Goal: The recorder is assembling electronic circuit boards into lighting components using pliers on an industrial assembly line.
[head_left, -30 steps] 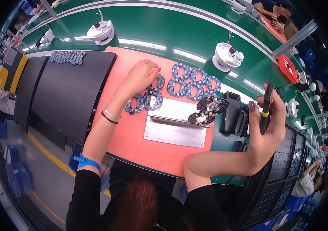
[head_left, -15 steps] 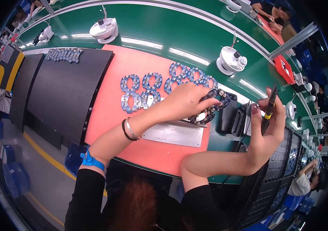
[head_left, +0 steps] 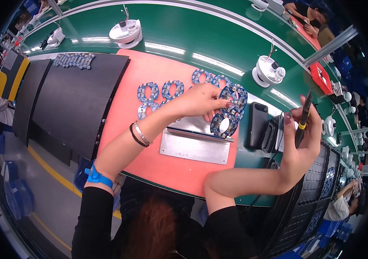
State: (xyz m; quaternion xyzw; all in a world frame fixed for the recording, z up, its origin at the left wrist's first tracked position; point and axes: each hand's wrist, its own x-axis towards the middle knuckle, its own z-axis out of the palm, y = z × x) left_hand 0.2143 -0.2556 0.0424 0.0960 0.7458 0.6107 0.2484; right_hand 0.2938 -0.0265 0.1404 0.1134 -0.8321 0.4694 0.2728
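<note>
My left hand [head_left: 205, 101] pinches a blue circuit board panel [head_left: 241, 96] made of joined rings. The panel is held tilted over the right end of a bent silver metal fixture [head_left: 195, 150]; whether its lower edge touches the metal I cannot tell. Raised at the right, my right hand [head_left: 300, 144] is closed around a slim, pointed black hand tool [head_left: 305, 111] with a yellow band, tip upward. More ring-shaped circuit boards [head_left: 173, 88] lie on the orange mat [head_left: 143, 151], partly hidden behind my left hand and forearm.
A black case [head_left: 258, 125] stands right of the mat. Black trays [head_left: 313, 190] fill the lower right. At left are dark panels [head_left: 76, 95] bearing several boards. White rounded housings [head_left: 268, 71] with wires stand on the green bench [head_left: 218, 39]. Other people work farther off.
My left hand has shifted slightly left and turned the board panel, so its blue component side now shows. More of the metal fixture is uncovered. My right hand stays nearly in place.
</note>
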